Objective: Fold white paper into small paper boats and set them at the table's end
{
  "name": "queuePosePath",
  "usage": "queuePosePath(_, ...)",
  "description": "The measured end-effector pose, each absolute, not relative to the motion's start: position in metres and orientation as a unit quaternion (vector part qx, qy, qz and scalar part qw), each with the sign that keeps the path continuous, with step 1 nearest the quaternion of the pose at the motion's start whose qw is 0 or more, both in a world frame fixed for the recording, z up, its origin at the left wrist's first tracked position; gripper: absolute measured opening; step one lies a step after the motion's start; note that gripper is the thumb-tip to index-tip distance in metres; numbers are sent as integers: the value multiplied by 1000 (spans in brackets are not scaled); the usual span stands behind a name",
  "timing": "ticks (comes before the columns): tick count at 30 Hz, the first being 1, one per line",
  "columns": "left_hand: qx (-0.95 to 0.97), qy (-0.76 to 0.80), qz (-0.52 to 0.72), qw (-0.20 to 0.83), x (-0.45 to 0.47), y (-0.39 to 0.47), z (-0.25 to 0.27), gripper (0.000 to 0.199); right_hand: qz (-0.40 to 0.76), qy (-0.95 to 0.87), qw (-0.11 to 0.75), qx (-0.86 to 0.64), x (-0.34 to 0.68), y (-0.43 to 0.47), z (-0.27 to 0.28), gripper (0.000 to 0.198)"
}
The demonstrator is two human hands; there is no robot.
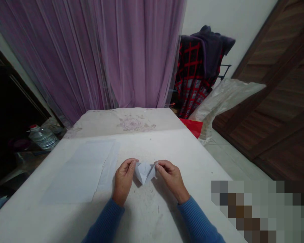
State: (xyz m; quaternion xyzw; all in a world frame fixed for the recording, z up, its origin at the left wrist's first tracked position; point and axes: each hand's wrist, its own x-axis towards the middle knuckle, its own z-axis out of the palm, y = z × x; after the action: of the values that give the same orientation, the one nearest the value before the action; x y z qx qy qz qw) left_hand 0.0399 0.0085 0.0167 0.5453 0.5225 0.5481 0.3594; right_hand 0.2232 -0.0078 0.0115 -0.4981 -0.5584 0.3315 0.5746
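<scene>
A small piece of folded white paper (144,171) is held between my two hands above the table, its pointed bottom facing me. My left hand (124,180) pinches its left corner between thumb and fingers. On the opposite side, my right hand (172,179) grips the right corner the same way. The paper is creased into flaps that spread out to both sides. Left of my left hand lie flat white sheets of paper (76,172), partly overlapping, one with an uneven right edge.
The table (152,219) has a white cover with a flower print at its far end. Purple curtains (142,50) hang behind it. A water bottle (43,136) stands off the left edge; a red bag (194,127) and pale plastic sheeting (225,98) are beyond the right edge.
</scene>
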Motion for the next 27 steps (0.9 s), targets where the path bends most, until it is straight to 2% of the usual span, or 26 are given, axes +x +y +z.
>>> queuePosePath(8,486,532,583,377,31,10,6,43,310,-552,578,-515,231,-14,8,22)
queuePosePath(16,448,524,603,401,33,9,-2,46,290,-515,591,-548,228,-17,-4,26)
queuePosePath(23,445,573,587,359,32,10,-16,47,248,-511,562,-601,219,-19,-14,29)
queuePosePath(27,414,571,588,396,34,9,-13,49,245,-506,573,-597,216,-19,-12,29)
